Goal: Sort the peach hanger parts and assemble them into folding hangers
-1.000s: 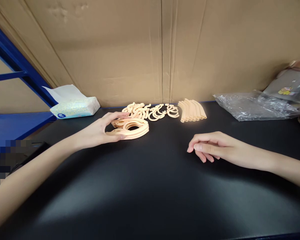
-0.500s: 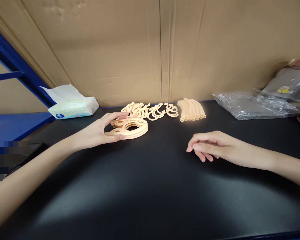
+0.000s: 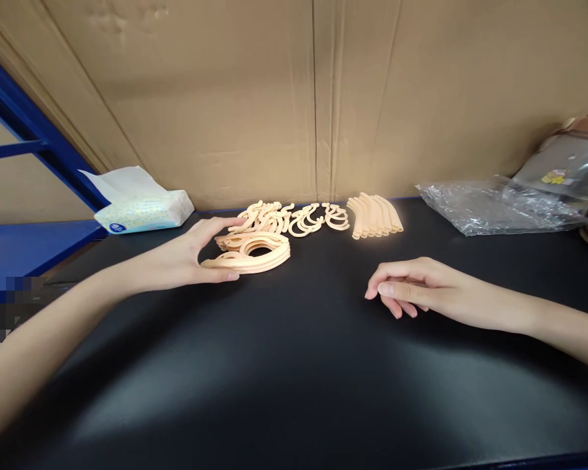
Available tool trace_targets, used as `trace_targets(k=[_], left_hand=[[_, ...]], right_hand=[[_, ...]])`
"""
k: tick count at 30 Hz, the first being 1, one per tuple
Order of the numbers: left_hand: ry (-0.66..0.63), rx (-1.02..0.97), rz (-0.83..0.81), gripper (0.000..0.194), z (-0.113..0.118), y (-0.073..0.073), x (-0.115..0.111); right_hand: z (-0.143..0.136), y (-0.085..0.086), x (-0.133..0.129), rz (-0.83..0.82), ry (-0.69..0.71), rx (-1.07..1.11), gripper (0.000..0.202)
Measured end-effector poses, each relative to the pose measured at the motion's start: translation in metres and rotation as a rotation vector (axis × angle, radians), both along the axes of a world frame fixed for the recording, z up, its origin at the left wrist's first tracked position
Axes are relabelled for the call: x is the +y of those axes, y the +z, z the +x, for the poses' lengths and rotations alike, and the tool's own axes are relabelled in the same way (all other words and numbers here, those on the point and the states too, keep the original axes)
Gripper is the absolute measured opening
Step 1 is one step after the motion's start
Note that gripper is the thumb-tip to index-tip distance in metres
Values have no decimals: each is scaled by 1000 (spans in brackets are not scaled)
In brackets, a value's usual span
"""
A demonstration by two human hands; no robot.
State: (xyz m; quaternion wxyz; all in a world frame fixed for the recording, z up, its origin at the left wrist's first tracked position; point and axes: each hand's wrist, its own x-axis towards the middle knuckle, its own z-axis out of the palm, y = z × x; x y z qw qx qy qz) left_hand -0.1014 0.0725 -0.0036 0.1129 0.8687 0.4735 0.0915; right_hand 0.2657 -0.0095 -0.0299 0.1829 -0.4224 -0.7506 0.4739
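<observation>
My left hand (image 3: 181, 260) is at the left end of a stack of flat, peach-coloured plastic pieces with a round opening (image 3: 269, 261). Its thumb lies along the near side and its fingers reach over the far side, spread apart, not closed on the stack. Behind the stack is a pile of curved peach pieces (image 3: 264, 217), with smaller hooked pieces (image 3: 306, 220) beside it and more curved pieces (image 3: 337, 217) further right. A row of peach curved tubes (image 3: 375, 215) lies right of these. My right hand (image 3: 411, 287) hovers or rests over the table, fingers loosely bent and apart, holding nothing.
The black tabletop (image 3: 294, 365) runs up to a cardboard wall (image 3: 225, 98). A tissue pack (image 3: 147, 209) stands at the back left, by a blue metal frame (image 3: 44, 147). At the back right lie a clear plastic bag (image 3: 490, 209) and a transparent bag with brown trim (image 3: 568, 163).
My left hand has slid slightly left, its thumb and fingers drawing back from the stack, which stays about where it was. My right hand has hardly moved.
</observation>
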Motion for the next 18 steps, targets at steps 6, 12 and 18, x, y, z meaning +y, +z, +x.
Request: trace_targets(k=[6,12,18], left_hand=[[55,119,-25,92,-17,12,1],[102,144,-90,93,-16,15,-3],[120,136,-106,89,-13,17,-6]], right_hand=[[1,1,-1,5,-2,-13,36],[0,1,0,-1,3,-4,34],[0,1,-1,-9,-6,-2,34]])
